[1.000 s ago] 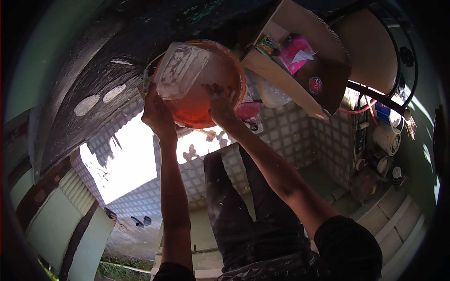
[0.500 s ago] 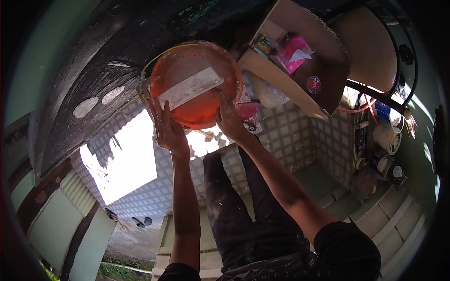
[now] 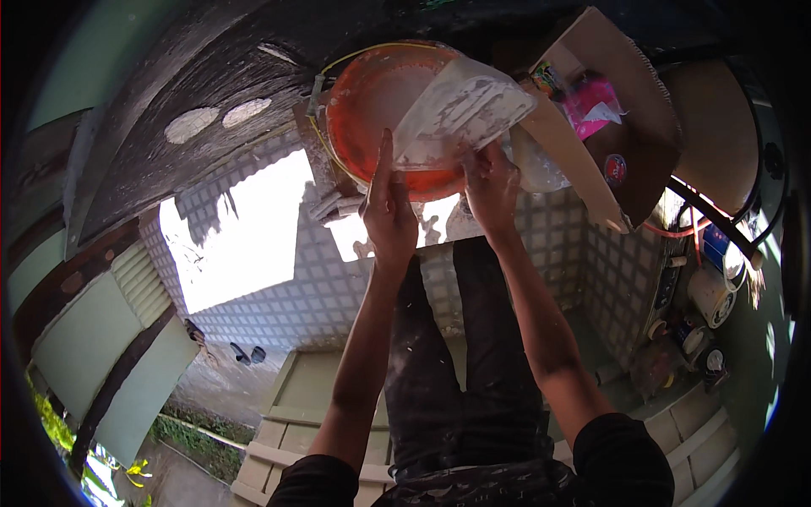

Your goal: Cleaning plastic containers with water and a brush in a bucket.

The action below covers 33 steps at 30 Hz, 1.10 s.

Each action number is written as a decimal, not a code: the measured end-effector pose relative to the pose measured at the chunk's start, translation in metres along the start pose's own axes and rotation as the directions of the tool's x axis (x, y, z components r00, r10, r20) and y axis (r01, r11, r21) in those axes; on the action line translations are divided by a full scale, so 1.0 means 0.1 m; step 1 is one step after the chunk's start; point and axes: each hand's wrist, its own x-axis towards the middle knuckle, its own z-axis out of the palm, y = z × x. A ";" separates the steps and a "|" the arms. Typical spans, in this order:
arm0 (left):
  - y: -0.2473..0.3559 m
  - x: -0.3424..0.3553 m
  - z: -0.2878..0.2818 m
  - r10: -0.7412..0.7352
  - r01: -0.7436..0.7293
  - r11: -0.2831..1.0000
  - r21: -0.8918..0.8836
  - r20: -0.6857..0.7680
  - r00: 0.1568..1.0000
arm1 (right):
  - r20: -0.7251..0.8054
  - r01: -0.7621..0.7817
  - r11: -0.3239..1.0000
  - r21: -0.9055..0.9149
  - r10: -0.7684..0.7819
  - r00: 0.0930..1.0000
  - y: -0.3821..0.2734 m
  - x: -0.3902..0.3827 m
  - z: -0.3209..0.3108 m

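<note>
Over an orange bucket (image 3: 345,118), both my hands hold a whitish rectangular piece (image 3: 460,106), thin-looking and streaked with pale powder. Whether it is a sheet or a shallow container I cannot tell. My left hand (image 3: 392,221) grips its near left corner, the index finger pointing up along the edge. At the near right edge, my right hand (image 3: 492,188) has its thumb and fingers closed on it. The piece is tilted, its broad face showing, and it covers the bucket's right part. A yellow handle (image 3: 338,61) curves along the bucket's left rim.
To the right, a cardboard box (image 3: 574,160) holds a pink packet (image 3: 593,106) and other small items. A clear plastic bag (image 3: 541,167) lies between box and bucket. Farther right stands a white tub (image 3: 710,296). Bright sunlight falls on the checkered floor (image 3: 338,296); dark sandals (image 3: 247,353) lie at lower left.
The whitish piece has been lifted and turned, so its broad face now shows instead of a narrow strip. My right hand has come onto its near edge. The view has shifted.
</note>
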 end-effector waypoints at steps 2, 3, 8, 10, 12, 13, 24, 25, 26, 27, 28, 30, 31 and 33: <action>-0.17 -0.28 -0.13 0.101 -0.104 0.992 0.068 0.055 0.993 | -0.027 -0.105 0.994 0.016 0.106 0.994 -0.02 -0.10 -0.20; -0.29 -0.42 -0.25 0.142 -0.149 0.987 0.064 0.101 0.985 | -0.056 -0.172 0.984 -0.051 0.169 0.984 -0.02 -0.15 -0.29; -0.92 -1.15 -0.62 -0.325 0.313 0.944 -0.102 -0.132 0.936 | -0.131 -0.302 0.942 0.144 0.321 0.938 0.06 -0.64 -0.62; -1.21 -1.35 -0.79 -0.311 0.331 0.943 0.045 -0.241 0.919 | -0.164 -0.365 0.919 0.149 0.386 0.908 0.15 -0.91 -0.70; -1.53 -1.46 -1.02 -0.382 0.394 0.919 -0.008 -0.261 0.887 | -0.191 -0.435 0.886 0.159 0.460 0.867 0.30 -1.18 -0.71; -1.68 -1.52 -1.12 -0.408 0.413 0.910 -0.039 -0.255 0.876 | -0.182 -0.479 0.863 0.159 0.503 0.845 0.40 -1.28 -0.70; -2.15 -1.44 -1.18 -0.525 0.539 0.841 0.044 -0.173 0.833 | -0.005 -0.436 0.854 -0.282 0.454 0.891 1.46 -1.41 -0.11; -2.11 -1.37 -1.18 -0.443 0.465 0.873 0.149 -0.161 0.882 | 0.005 -0.336 0.800 -0.497 0.390 0.921 1.50 -1.42 -0.08; -2.08 -1.29 -1.17 -0.359 0.384 0.889 0.250 -0.140 0.923 | 0.057 -0.036 0.791 -0.611 0.090 0.994 1.54 -1.42 -0.06; -2.05 -1.21 -1.17 -0.276 0.297 0.890 0.346 -0.110 0.955 | 0.079 0.069 0.742 -0.666 -0.022 0.997 1.58 -1.44 -0.05; -2.04 -1.13 -1.17 -0.119 0.133 0.873 0.470 -0.060 0.991 | 0.097 0.110 0.674 -0.730 -0.057 0.994 1.63 -1.43 -0.05; -2.06 -0.95 -1.16 -0.005 -0.007 0.873 0.487 0.023 1.000 | 0.127 0.133 0.597 -0.791 -0.052 0.991 1.72 -1.42 -0.06; -2.08 -0.85 -1.15 0.055 -0.081 0.866 0.493 0.067 0.996 | 0.137 0.125 0.595 -0.794 -0.025 0.990 1.77 -1.41 -0.06; -2.16 -0.68 -1.13 0.073 -0.193 0.804 0.562 0.229 0.971 | 0.189 0.158 0.553 -0.818 -0.002 0.982 1.87 -1.41 -0.08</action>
